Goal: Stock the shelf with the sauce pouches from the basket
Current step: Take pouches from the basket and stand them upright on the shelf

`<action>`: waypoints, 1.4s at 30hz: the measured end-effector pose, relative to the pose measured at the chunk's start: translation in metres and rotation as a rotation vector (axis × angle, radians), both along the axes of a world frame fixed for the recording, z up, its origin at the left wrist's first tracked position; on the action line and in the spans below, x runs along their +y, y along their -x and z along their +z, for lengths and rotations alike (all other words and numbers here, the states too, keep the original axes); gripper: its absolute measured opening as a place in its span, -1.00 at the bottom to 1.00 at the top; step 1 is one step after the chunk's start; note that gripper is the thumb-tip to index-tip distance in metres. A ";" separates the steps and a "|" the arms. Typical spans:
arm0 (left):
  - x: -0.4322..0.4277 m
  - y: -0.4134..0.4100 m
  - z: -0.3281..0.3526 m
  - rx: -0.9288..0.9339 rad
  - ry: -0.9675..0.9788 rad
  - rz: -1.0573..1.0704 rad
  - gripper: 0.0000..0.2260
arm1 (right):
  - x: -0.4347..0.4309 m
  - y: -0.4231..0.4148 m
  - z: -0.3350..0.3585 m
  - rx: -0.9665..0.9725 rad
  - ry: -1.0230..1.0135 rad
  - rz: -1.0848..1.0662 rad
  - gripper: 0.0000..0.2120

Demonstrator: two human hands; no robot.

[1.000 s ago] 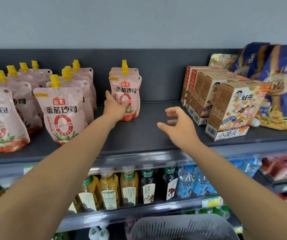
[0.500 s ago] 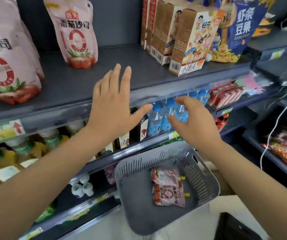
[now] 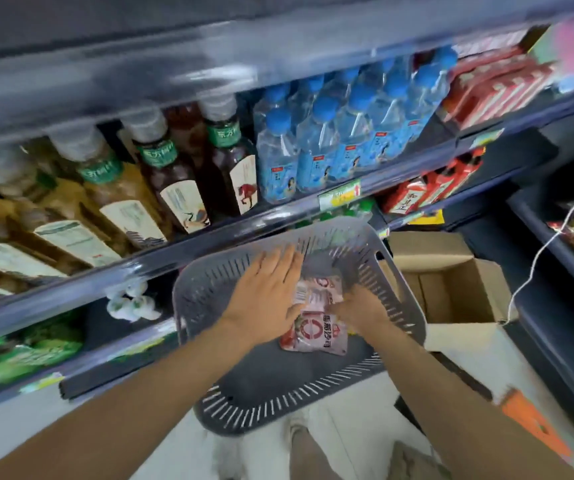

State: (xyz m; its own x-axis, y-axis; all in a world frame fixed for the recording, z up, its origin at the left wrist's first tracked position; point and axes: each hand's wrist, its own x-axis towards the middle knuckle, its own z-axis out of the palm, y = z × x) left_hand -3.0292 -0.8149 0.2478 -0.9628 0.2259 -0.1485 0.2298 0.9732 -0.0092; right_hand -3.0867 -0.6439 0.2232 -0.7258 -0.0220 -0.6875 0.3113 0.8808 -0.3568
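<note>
A grey slotted basket (image 3: 278, 407) sits low in front of the shelves. Two pink sauce pouches lie in it: one (image 3: 313, 336) nearer me with its red ring label up, another (image 3: 320, 289) behind it. My left hand (image 3: 265, 299) is flat with fingers spread, resting over the left edge of the pouches. My right hand (image 3: 361, 308) covers their right side, fingers curled at the pouch edge; blur hides whether it grips. The upper shelf's front edge (image 3: 140, 74) runs blurred across the top; the stocked pouches are out of view.
Tea bottles (image 3: 174, 174) and blue-capped water bottles (image 3: 330, 143) fill the shelf above the basket. Red packets (image 3: 427, 188) lie further right. An open cardboard box (image 3: 452, 285) stands right of the basket. A white cable (image 3: 548, 244) hangs across the right shelving.
The view has swung down from the pouch shelf to the basket. Both hands have dropped from the shelf edge into the basket and now touch the pouches.
</note>
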 end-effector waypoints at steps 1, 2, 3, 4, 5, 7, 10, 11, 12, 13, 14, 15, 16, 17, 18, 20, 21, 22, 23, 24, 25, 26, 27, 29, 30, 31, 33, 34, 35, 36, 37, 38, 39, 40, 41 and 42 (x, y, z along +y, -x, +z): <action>0.005 0.005 -0.014 -0.045 0.021 0.001 -0.31 | 0.003 0.005 -0.018 -0.075 0.019 -0.049 -0.56; 0.011 0.011 -0.028 -0.082 0.039 0.004 -0.30 | 0.007 0.008 -0.033 -0.131 0.034 -0.090 -0.59; 0.016 0.016 -0.040 -0.116 0.053 0.005 -0.30 | 0.010 0.011 -0.049 -0.173 0.032 -0.114 -0.62; 0.022 0.022 -0.051 -0.147 0.067 0.001 -0.30 | 0.013 0.013 -0.065 -0.192 0.017 -0.128 -0.66; 0.027 0.027 -0.062 -0.180 0.088 -0.012 -0.31 | 0.017 0.014 -0.080 -0.200 0.008 -0.148 -0.69; 0.035 0.035 -0.079 -0.224 0.120 -0.026 -0.33 | 0.019 0.011 -0.101 -0.272 0.024 -0.210 -0.67; 0.046 0.046 -0.101 -0.259 0.082 0.004 -0.38 | 0.021 0.006 -0.123 -0.360 -0.019 -0.209 -0.64; 0.049 0.050 -0.107 -0.272 0.072 0.002 -0.39 | 0.023 0.006 -0.128 -0.349 -0.062 -0.209 -0.61; 0.051 0.053 -0.113 -0.285 0.071 -0.005 -0.38 | 0.024 0.007 -0.132 -0.346 -0.092 -0.203 -0.56; 0.053 0.056 -0.118 -0.302 0.071 -0.006 -0.38 | 0.026 0.007 -0.136 -0.362 -0.117 -0.177 -0.51; 0.055 0.059 -0.124 -0.325 0.070 0.007 -0.37 | 0.027 0.008 -0.138 -0.384 -0.135 -0.135 -0.50; 0.055 0.060 -0.128 -0.353 0.077 0.027 -0.36 | 0.028 0.009 -0.141 -0.418 -0.146 -0.079 -0.51; 0.056 0.062 -0.132 -0.380 0.101 0.040 -0.34 | 0.028 0.009 -0.141 -0.452 -0.159 -0.011 -0.54; 0.056 0.063 -0.136 -0.405 0.137 0.040 -0.33 | 0.028 0.009 -0.144 -0.478 -0.173 0.044 -0.55; 0.056 0.063 -0.138 -0.424 0.176 0.023 -0.32 | 0.028 0.008 -0.146 -0.495 -0.187 0.089 -0.52; 0.056 0.062 -0.139 -0.433 0.238 -0.026 -0.32 | 0.026 0.005 -0.147 -0.532 -0.190 0.160 -0.48; 0.057 0.062 -0.141 -0.431 0.253 -0.039 -0.33 | 0.025 0.004 -0.147 -0.540 -0.173 0.178 -0.51; 0.057 0.061 -0.142 -0.434 0.260 -0.042 -0.34 | 0.023 0.003 -0.145 -0.539 -0.151 0.190 -0.55; 0.058 0.061 -0.144 -0.442 0.265 -0.039 -0.35 | 0.023 0.002 -0.143 -0.526 -0.107 0.170 -0.59; 0.059 0.060 -0.145 -0.446 0.271 -0.035 -0.36 | 0.022 0.003 -0.142 -0.501 -0.066 0.134 -0.62; 0.060 0.060 -0.146 -0.446 0.283 -0.034 -0.38 | 0.022 0.003 -0.142 -0.467 -0.041 0.101 -0.65; 0.061 0.060 -0.146 -0.445 0.297 -0.038 -0.40 | 0.022 0.003 -0.141 -0.428 -0.037 0.085 -0.66; 0.062 0.061 -0.145 -0.444 0.312 -0.045 -0.42 | 0.021 0.004 -0.140 -0.392 -0.047 0.072 -0.65; 0.061 0.061 -0.143 -0.442 0.336 -0.056 -0.45 | 0.019 0.007 -0.136 -0.355 -0.060 0.057 -0.66; 0.059 0.062 -0.141 -0.444 0.344 -0.053 -0.45 | 0.017 0.008 -0.134 -0.354 -0.050 0.059 -0.68; 0.057 0.061 -0.139 -0.452 0.349 -0.043 -0.45 | 0.016 0.009 -0.131 -0.359 -0.031 0.067 -0.71; 0.051 0.062 -0.135 -0.490 0.340 -0.019 -0.43 | 0.012 0.010 -0.124 -0.398 0.022 0.061 -0.79; 0.048 0.061 -0.132 -0.516 0.325 -0.006 -0.42 | 0.010 0.010 -0.120 -0.419 0.048 0.055 -0.83; 0.044 0.060 -0.129 -0.534 0.306 0.014 -0.43 | 0.008 0.010 -0.115 -0.442 0.075 0.046 -0.88; 0.039 0.059 -0.127 -0.537 0.290 0.037 -0.46 | 0.006 0.009 -0.108 -0.463 0.092 0.049 -0.93; 0.034 0.058 -0.125 -0.539 0.275 0.067 -0.50 | 0.004 0.009 -0.101 -0.472 0.101 0.068 -0.92; 0.029 0.057 -0.123 -0.548 0.254 0.112 -0.54 | 0.002 0.009 -0.094 -0.476 0.100 0.092 -0.87; 0.023 0.056 -0.121 -0.568 0.219 0.177 -0.57 | 0.000 0.010 -0.086 -0.476 0.099 0.110 -0.83; 0.017 0.055 -0.119 -0.593 0.179 0.258 -0.58 | -0.001 0.013 -0.078 -0.470 0.096 0.121 -0.81; 0.011 0.053 -0.117 -0.618 0.146 0.335 -0.60 | -0.002 0.017 -0.070 -0.463 0.100 0.128 -0.78; 0.004 0.050 -0.114 -0.628 0.125 0.397 -0.63 | -0.002 0.022 -0.060 -0.458 0.114 0.127 -0.76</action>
